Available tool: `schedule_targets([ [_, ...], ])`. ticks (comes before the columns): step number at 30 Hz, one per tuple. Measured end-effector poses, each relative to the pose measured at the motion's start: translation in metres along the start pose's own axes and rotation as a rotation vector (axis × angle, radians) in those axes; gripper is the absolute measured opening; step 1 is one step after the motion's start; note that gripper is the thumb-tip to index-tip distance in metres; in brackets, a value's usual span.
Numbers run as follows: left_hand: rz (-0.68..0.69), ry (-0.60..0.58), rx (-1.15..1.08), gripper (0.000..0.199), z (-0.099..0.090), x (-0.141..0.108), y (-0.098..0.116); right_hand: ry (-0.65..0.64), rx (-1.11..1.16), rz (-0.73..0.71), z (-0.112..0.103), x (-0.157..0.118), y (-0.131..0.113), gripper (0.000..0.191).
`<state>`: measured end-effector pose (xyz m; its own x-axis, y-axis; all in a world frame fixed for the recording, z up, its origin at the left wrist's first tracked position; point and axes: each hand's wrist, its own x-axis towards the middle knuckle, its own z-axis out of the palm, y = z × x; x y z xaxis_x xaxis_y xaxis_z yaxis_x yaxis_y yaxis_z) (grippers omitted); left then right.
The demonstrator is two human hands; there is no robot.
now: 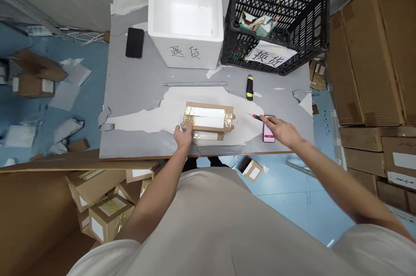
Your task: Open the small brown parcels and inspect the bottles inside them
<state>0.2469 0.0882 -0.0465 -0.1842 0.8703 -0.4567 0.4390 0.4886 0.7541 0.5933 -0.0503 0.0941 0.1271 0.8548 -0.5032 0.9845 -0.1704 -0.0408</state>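
Note:
A small cardboard box (209, 125) with white labels and shiny tape lies near the front of the worktable. My left hand (183, 136) grips its left end, thumb on top. To the right, my right hand (283, 131) is closed around a red and black tool with a thin pointed blade, which looks like a craft knife (257, 117). The blade points left toward the box, apart from it. Partly under my right hand lies a phone (269, 134) with a lit pinkish screen. A black and yellow box cutter (249, 88) rests behind the knife.
At the back stand a white foam box (195, 53) and a black plastic crate (276, 57) with scraps inside. A dark phone (134, 43) lies at the back left of the table (126, 89). A large carton (39, 206) holds several parcels at lower left. Cartons (367, 59) are stacked right.

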Motion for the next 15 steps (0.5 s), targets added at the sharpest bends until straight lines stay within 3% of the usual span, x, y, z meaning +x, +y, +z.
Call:
schedule_targets([
  [3, 0.025, -0.008, -0.04, 0.05, -0.001, -0.001, 0.002, 0.128, 0.173, 0.25, 0.051, 0.011, -0.016, 0.058],
  [8, 0.052, -0.1, -0.12, 0.05, -0.005, 0.006, -0.001, 0.099, 0.284, 0.433, 0.121, 0.061, -0.059, 0.062],
  [12, 0.1, -0.128, -0.105, 0.048, -0.007, 0.013, -0.005, 0.095, 0.344, 0.454, 0.14, 0.072, -0.069, 0.067],
  [15, 0.131, -0.124, -0.074, 0.046, -0.007, 0.016, -0.008, 0.241, 0.411, 0.469, 0.134, 0.068, -0.077, 0.061],
])
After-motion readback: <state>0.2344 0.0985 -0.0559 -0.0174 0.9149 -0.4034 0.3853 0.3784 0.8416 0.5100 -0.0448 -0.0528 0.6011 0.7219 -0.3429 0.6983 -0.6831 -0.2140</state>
